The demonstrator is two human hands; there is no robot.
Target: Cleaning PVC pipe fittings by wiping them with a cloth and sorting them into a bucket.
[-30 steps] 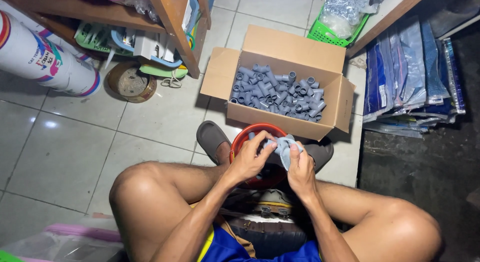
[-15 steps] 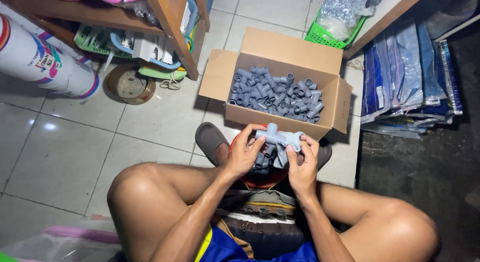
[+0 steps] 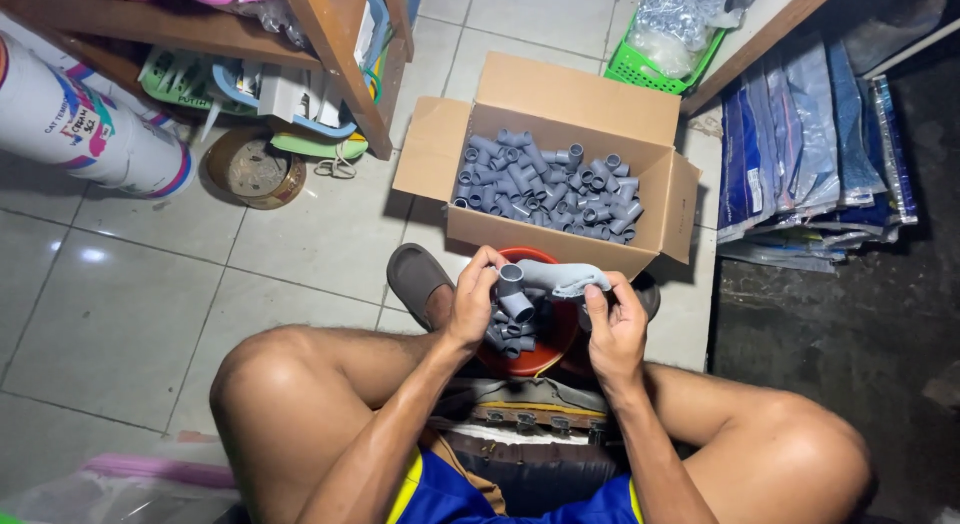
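- Bare knees spread wide on pale glossy floor tiles (image 3: 130,314), blue shorts with yellow trim at the bottom edge.
- Left hand (image 3: 473,302) closed, fingers wrapped round a grey plastic tee pipe fitting (image 3: 513,292), smooth, tubular, open round end up.
- Right hand (image 3: 616,329) closed, fingers pinching a soft, crumpled grey cloth (image 3: 562,278) draped against the fitting.
- Directly beneath both hands, a round red plastic bowl (image 3: 538,356) with more grey fittings inside.
- Brown rubber sandal (image 3: 415,277) just left of the bowl.
- Beyond, an open corrugated cardboard box (image 3: 560,89) heaped with short grey fittings.
- Farthest, green mesh basket (image 3: 668,76) and slanted wooden shelf frame (image 3: 330,54).
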